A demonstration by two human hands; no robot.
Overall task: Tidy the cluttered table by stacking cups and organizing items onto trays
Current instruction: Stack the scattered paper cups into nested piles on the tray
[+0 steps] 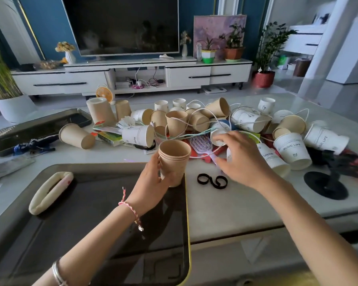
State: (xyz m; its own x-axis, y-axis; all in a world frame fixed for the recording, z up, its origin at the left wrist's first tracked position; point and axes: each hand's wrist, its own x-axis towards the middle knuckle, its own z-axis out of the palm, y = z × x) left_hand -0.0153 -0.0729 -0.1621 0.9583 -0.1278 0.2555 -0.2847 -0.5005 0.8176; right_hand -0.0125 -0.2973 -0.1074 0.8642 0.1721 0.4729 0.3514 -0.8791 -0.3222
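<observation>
several nested cups (175,159) in left hand (153,183), right hand (243,161) touching white cup (217,135)

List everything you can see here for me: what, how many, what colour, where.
stack: one, several nested brown cups, upright at the near tray's right edge
cups: many, brown and white, heaped mid-table, most lying
near tray: one, dark, front left
far tray: one, dark, back left
roll: one, cream, on near tray
brush: one, purple, in the heap
cables: tangled, white, over the heap
bands: black loops, on table right of near tray
stand: one, black, table's right
table: one, pale
TV: one, black, behind
left hand: grips stack
right hand: reaching over brush into heap, grasp unclear
</observation>
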